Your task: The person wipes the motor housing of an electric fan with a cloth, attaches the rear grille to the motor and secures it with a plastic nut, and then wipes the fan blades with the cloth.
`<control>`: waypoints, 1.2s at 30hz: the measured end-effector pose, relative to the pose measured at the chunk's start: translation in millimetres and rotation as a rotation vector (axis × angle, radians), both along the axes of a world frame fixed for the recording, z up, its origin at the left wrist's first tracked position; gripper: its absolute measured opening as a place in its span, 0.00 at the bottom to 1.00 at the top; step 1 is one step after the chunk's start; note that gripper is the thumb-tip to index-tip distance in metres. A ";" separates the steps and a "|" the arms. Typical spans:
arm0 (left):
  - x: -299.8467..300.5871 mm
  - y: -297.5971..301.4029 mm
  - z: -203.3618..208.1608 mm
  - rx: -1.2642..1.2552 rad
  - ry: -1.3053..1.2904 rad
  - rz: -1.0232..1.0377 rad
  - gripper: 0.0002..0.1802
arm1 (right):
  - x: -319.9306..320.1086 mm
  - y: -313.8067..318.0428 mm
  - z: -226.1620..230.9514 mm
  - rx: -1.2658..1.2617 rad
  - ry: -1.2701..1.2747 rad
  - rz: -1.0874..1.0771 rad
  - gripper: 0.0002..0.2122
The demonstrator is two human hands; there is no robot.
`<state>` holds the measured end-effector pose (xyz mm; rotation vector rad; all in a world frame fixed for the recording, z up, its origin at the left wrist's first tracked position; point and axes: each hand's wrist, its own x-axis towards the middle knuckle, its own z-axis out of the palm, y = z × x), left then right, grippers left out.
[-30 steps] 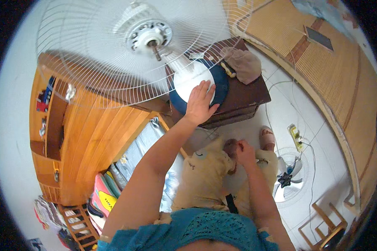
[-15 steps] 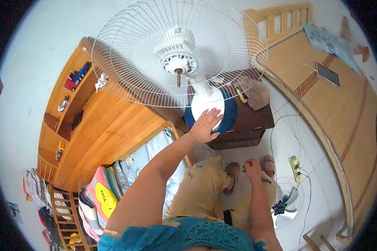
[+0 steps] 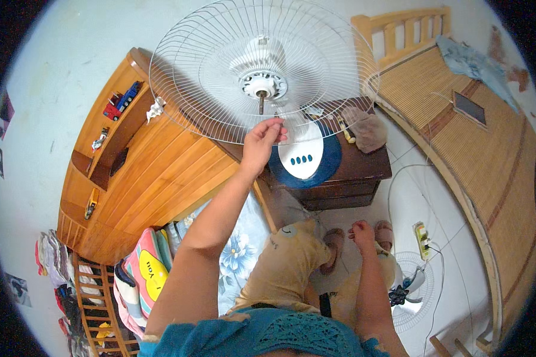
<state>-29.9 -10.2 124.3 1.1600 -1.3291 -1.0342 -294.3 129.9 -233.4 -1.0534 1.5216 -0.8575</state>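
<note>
A fan with a round white wire guard [image 3: 190,122] and a bare metal shaft [image 3: 261,106] stands before me without blades. Its white and blue base [image 3: 302,169], with several blue buttons, rests on a dark brown cabinet [image 3: 363,166]. My left hand [image 3: 261,146] is at the guard's lower edge, just below the shaft; its thumb and fingers are pinched together, and what they hold, if anything, is hidden. Low beside my knee, my right hand [image 3: 361,233] is closed with fingers curled, well apart from the fan; I cannot see into its grip.
On the floor at right lie another wire guard [image 3: 426,318] with a black knob [image 3: 398,296] and a corded power strip [image 3: 421,241]. A mat-covered bed [image 3: 458,154] runs along the right. A wooden headboard [image 3: 161,172] and folded bedding [image 3: 140,279] are at left.
My left hand has lifted off the fan's base, moving up and left to the guard's lower edge, and its spread fingers have closed into a pinch. The right hand has hardly moved.
</note>
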 end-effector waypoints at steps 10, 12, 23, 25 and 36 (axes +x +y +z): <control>-20.6 -42.1 31.1 0.091 -0.291 0.299 0.24 | -14.5 10.6 76.1 0.154 -0.196 -0.112 0.09; -18.7 -45.9 27.7 0.085 -0.331 0.332 0.25 | -21.5 12.6 69.7 0.146 -0.223 -0.123 0.09; 2.8 -43.3 31.2 0.114 -0.288 0.225 0.25 | -24.7 13.7 68.5 0.152 -0.321 -0.162 0.09; 8.8 -37.9 31.7 0.168 -0.280 0.190 0.20 | -28.8 11.7 69.5 0.134 -0.292 -0.170 0.10; 24.6 -13.7 80.9 0.466 0.579 -0.332 0.25 | -15.7 14.8 72.3 0.175 -0.181 -0.100 0.10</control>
